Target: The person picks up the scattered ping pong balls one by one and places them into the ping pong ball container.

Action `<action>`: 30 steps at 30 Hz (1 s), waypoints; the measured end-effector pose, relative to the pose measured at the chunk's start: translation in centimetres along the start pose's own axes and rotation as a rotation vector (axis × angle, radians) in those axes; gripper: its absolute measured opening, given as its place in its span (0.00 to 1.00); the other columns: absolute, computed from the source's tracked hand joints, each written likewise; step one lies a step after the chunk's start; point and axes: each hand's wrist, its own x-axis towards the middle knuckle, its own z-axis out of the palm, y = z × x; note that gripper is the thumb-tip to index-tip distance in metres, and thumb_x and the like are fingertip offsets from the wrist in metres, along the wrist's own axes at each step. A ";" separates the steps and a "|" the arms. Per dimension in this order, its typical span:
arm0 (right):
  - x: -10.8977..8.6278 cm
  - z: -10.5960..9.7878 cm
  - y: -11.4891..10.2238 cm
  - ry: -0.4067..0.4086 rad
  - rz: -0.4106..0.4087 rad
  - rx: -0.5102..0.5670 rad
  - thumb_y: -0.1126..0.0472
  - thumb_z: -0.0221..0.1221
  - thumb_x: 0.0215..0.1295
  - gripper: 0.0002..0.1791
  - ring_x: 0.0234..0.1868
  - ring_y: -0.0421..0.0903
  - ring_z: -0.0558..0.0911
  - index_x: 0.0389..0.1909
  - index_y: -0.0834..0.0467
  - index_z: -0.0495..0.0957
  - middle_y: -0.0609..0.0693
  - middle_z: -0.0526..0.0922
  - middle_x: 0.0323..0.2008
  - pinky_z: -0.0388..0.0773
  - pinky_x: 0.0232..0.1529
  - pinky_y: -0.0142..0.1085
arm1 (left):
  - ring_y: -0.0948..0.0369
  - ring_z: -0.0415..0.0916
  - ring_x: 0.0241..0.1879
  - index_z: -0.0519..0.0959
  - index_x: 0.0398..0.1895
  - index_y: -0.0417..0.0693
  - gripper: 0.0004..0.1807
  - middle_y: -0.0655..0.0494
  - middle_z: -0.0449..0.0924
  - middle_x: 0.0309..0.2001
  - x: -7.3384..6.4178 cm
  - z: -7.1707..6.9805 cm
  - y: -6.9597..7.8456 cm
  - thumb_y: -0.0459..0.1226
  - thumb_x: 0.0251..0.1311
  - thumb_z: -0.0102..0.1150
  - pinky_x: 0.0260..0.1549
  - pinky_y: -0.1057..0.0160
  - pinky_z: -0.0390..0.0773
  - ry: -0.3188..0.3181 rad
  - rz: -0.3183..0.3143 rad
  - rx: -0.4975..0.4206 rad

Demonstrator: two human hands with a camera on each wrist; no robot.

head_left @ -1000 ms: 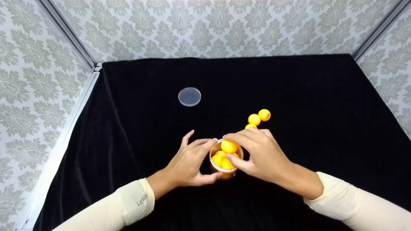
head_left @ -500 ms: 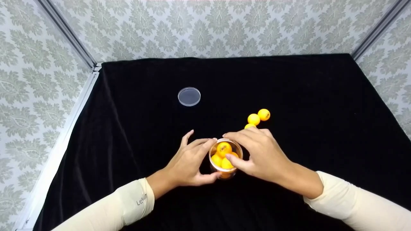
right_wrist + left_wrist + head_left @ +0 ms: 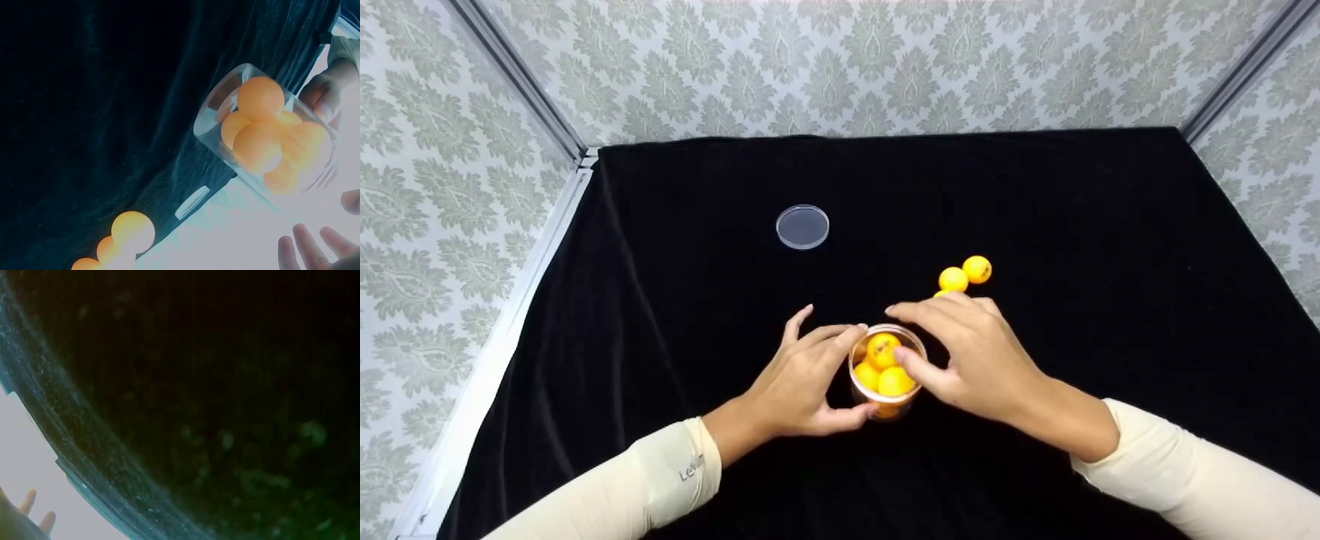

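Observation:
A clear round jar (image 3: 212,117) stands in front of me, filled with several orange table tennis balls (image 3: 895,381). My left hand (image 3: 801,382) holds the jar from its left side, the thumb low near the front and the fingertips at the rim. At the jar's right side is my right hand (image 3: 971,352), fingers spread and nothing gripped, with its thumb tip overlapping the opening. Beyond the right hand, loose table tennis balls (image 3: 953,280) lie in a row, the closest one partly covered by the fingers. The left wrist view is mostly dark, with blurred fingertips (image 3: 47,522) at its lower left.
A clear round lid (image 3: 802,227) lies farther back and left on the black cloth (image 3: 1072,225). Patterned wall panels (image 3: 825,67) with metal posts stand behind the table and at both sides.
The ball at my right fingertips has dropped into the jar and rests on the others. My right index finger has lifted off the rim, and the hand has eased slightly right. The left hand keeps still.

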 end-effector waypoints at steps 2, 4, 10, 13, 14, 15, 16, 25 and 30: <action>0.1 -0.2 0.4 0.008 0.007 0.000 0.48 0.67 0.63 0.22 0.50 0.42 0.84 0.57 0.48 0.83 0.40 0.88 0.50 0.74 0.45 0.44 | 0.55 0.80 0.59 0.68 0.69 0.46 0.48 0.53 0.84 0.57 0.0 0.0 0.0 0.64 0.50 0.68 0.65 0.29 0.62 -0.002 -0.002 0.002; 0.3 -0.3 0.9 0.017 0.017 0.000 0.49 0.66 0.64 0.21 0.50 0.42 0.84 0.57 0.49 0.83 0.41 0.88 0.50 0.74 0.45 0.44 | 0.55 0.80 0.59 0.68 0.69 0.46 0.49 0.53 0.84 0.57 0.0 0.0 0.0 0.64 0.50 0.68 0.65 0.29 0.62 -0.003 -0.003 0.004; 0.4 -0.5 2.6 0.044 0.070 -0.008 0.51 0.67 0.62 0.21 0.50 0.45 0.84 0.57 0.49 0.84 0.43 0.88 0.49 0.74 0.42 0.45 | 0.55 0.80 0.59 0.68 0.69 0.47 0.49 0.53 0.83 0.58 0.0 0.0 0.0 0.64 0.49 0.68 0.65 0.29 0.62 -0.008 -0.009 0.007; 0.4 -0.5 3.4 0.052 0.091 -0.013 0.52 0.68 0.62 0.22 0.49 0.45 0.84 0.57 0.49 0.84 0.44 0.88 0.49 0.75 0.42 0.46 | 0.55 0.80 0.59 0.68 0.69 0.47 0.49 0.53 0.83 0.59 0.0 0.0 0.0 0.64 0.49 0.68 0.65 0.29 0.62 -0.011 -0.011 0.006; 0.4 -0.4 3.7 0.057 0.092 -0.013 0.52 0.68 0.61 0.21 0.48 0.45 0.84 0.57 0.49 0.84 0.44 0.88 0.49 0.75 0.41 0.47 | 0.55 0.80 0.59 0.68 0.69 0.47 0.49 0.53 0.83 0.59 0.0 0.0 0.0 0.64 0.49 0.68 0.65 0.29 0.61 -0.013 -0.012 0.006; 0.4 -0.4 3.9 0.063 0.092 -0.011 0.52 0.68 0.61 0.21 0.48 0.46 0.84 0.57 0.49 0.84 0.44 0.88 0.49 0.76 0.41 0.47 | 0.55 0.80 0.59 0.68 0.69 0.47 0.49 0.53 0.83 0.59 0.0 0.0 0.0 0.64 0.49 0.68 0.65 0.29 0.61 -0.014 -0.013 0.004; 0.4 -0.4 4.2 0.071 0.088 -0.010 0.53 0.68 0.61 0.21 0.47 0.46 0.84 0.56 0.50 0.84 0.44 0.89 0.49 0.76 0.40 0.47 | 0.55 0.80 0.59 0.68 0.69 0.47 0.49 0.53 0.83 0.59 0.0 0.0 0.0 0.64 0.49 0.68 0.65 0.29 0.61 -0.015 -0.014 0.004; 0.4 0.1 6.3 0.095 0.105 -0.054 0.54 0.67 0.60 0.21 0.41 0.47 0.83 0.55 0.50 0.84 0.45 0.88 0.42 0.77 0.38 0.46 | 0.55 0.80 0.59 0.68 0.70 0.47 0.49 0.54 0.84 0.58 0.0 -0.1 0.1 0.64 0.50 0.68 0.65 0.28 0.62 -0.020 -0.014 0.015; 0.3 0.3 7.6 0.094 0.150 -0.081 0.54 0.69 0.59 0.22 0.42 0.49 0.84 0.56 0.50 0.84 0.47 0.89 0.47 0.77 0.38 0.47 | 0.55 0.80 0.59 0.68 0.70 0.47 0.49 0.54 0.84 0.58 0.0 -0.1 0.0 0.65 0.50 0.68 0.65 0.28 0.62 -0.021 -0.012 0.019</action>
